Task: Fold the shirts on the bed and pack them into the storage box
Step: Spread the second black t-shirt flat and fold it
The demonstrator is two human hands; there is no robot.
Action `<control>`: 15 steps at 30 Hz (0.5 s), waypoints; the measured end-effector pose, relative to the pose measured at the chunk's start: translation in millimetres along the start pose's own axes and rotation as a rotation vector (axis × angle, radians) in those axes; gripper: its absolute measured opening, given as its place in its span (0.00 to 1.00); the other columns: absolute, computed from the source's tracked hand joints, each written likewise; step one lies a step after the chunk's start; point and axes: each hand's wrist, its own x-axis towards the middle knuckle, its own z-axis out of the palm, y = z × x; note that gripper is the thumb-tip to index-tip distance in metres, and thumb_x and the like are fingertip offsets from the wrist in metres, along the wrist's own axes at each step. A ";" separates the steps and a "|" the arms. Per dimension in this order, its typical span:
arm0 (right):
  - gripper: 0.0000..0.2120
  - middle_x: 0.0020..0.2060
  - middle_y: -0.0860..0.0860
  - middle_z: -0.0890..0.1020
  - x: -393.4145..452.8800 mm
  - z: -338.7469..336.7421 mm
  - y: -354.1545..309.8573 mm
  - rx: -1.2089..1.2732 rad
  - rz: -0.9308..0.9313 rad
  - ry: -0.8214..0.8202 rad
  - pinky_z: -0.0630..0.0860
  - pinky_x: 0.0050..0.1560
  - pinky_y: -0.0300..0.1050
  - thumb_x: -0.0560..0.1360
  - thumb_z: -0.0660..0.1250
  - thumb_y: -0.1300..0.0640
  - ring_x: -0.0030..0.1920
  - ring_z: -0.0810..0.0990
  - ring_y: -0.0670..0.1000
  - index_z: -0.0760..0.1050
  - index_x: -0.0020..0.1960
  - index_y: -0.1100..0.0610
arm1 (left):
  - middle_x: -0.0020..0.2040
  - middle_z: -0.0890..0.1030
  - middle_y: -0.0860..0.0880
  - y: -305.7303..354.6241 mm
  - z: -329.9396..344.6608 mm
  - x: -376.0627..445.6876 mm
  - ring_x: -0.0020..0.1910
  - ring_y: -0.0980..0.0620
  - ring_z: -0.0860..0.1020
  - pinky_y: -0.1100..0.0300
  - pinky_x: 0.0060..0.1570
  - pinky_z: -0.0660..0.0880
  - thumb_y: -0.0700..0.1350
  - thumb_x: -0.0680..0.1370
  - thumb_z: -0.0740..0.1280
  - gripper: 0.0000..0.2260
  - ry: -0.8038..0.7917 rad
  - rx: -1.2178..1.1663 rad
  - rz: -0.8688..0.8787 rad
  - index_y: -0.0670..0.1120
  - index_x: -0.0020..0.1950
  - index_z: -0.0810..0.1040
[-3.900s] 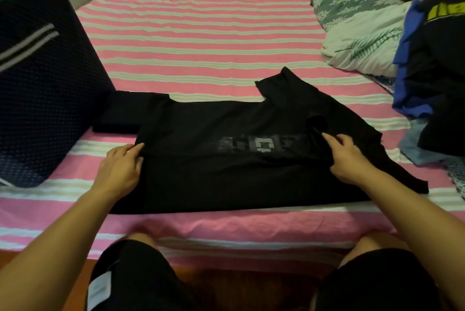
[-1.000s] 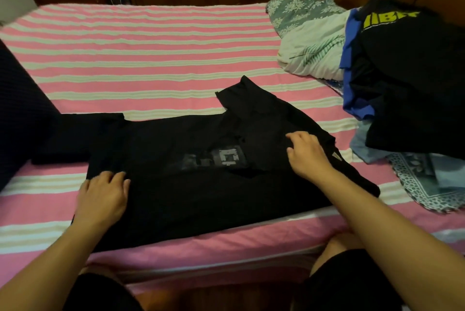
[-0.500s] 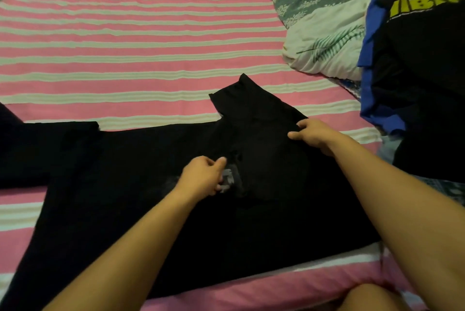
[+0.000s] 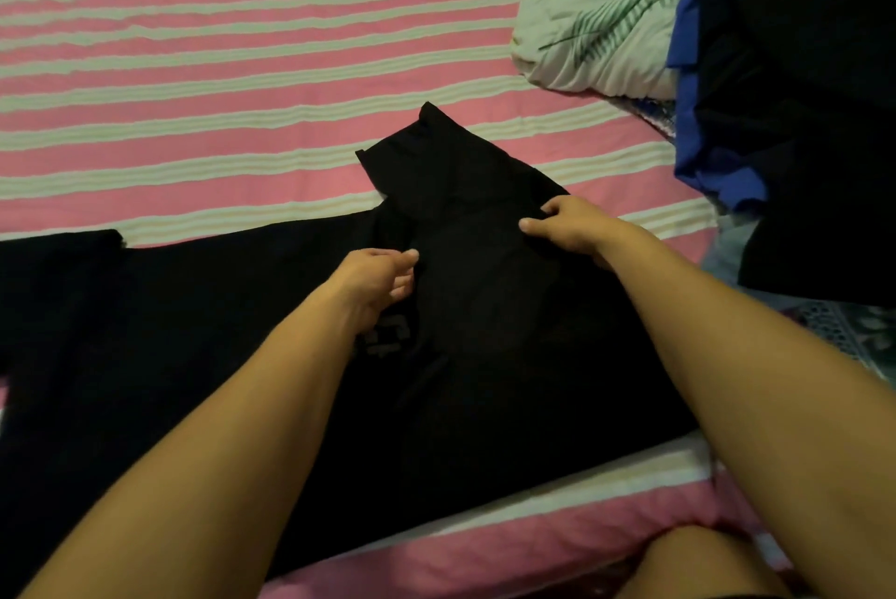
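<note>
The black T-shirt (image 4: pixel 485 356) lies flat on the striped bed (image 4: pixel 242 65), sleeve pointing to 12 o'clock; left hand (image 4: pixel 376 280) and right hand (image 4: pixel 565 225) each pinch its cloth; sleeve-folding seems underway; next, probably carry that sleeve inward.

Black shirt (image 4: pixel 485 356) flat on striped bed (image 4: pixel 242 65), left hand (image 4: pixel 373 283) pinching its middle, right hand (image 4: pixel 567 225) gripping the folded part, clothes pile (image 4: pixel 800 113) right.
</note>
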 end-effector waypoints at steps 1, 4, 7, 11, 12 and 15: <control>0.29 0.72 0.54 0.72 0.8 -2.3 -3.7 0.047 0.022 -0.026 0.69 0.68 0.52 0.78 0.70 0.47 0.70 0.72 0.57 0.67 0.76 0.56 | 0.51 0.83 0.43 3.6 0.7 -0.2 0.46 0.51 0.82 0.61 0.42 0.80 0.38 0.81 0.70 0.09 -0.002 0.003 -0.032 0.37 0.59 0.77; 0.28 0.71 0.55 0.72 -0.2 -5.5 -13.6 0.154 0.075 -0.070 0.70 0.68 0.53 0.79 0.69 0.57 0.70 0.72 0.59 0.65 0.77 0.55 | 0.49 0.81 0.47 15.1 7.3 -1.9 0.43 0.54 0.81 0.62 0.41 0.78 0.36 0.80 0.69 0.02 0.017 0.073 -0.120 0.42 0.50 0.78; 0.23 0.62 0.54 0.81 -11.4 -14.0 -15.4 0.359 0.010 -0.083 0.78 0.61 0.54 0.77 0.71 0.60 0.62 0.80 0.59 0.74 0.71 0.56 | 0.45 0.79 0.48 26.6 13.7 -15.5 0.39 0.54 0.77 0.61 0.41 0.76 0.36 0.79 0.69 0.07 0.047 0.065 -0.029 0.47 0.53 0.78; 0.14 0.49 0.52 0.86 -75.6 -37.9 3.8 0.478 -0.313 0.093 0.82 0.52 0.43 0.76 0.70 0.68 0.49 0.85 0.49 0.82 0.57 0.54 | 0.45 0.84 0.50 20.6 5.9 -74.5 0.43 0.54 0.84 0.62 0.41 0.80 0.38 0.79 0.70 0.05 -0.022 0.172 0.426 0.46 0.53 0.81; 0.15 0.50 0.51 0.85 -97.7 -40.2 15.8 0.479 -0.357 0.117 0.81 0.53 0.41 0.75 0.70 0.69 0.49 0.85 0.47 0.82 0.55 0.53 | 0.46 0.84 0.49 10.1 1.0 -90.8 0.44 0.55 0.83 0.61 0.44 0.80 0.36 0.78 0.71 0.06 -0.053 0.227 0.534 0.45 0.52 0.82; 0.24 0.59 0.53 0.79 -149.1 -27.8 74.8 0.080 -0.402 0.164 0.71 0.64 0.33 0.69 0.71 0.75 0.58 0.78 0.50 0.81 0.45 0.45 | 0.55 0.78 0.49 -40.0 -15.9 -121.0 0.56 0.54 0.78 0.59 0.60 0.75 0.35 0.74 0.74 0.13 -0.064 0.624 0.774 0.54 0.48 0.83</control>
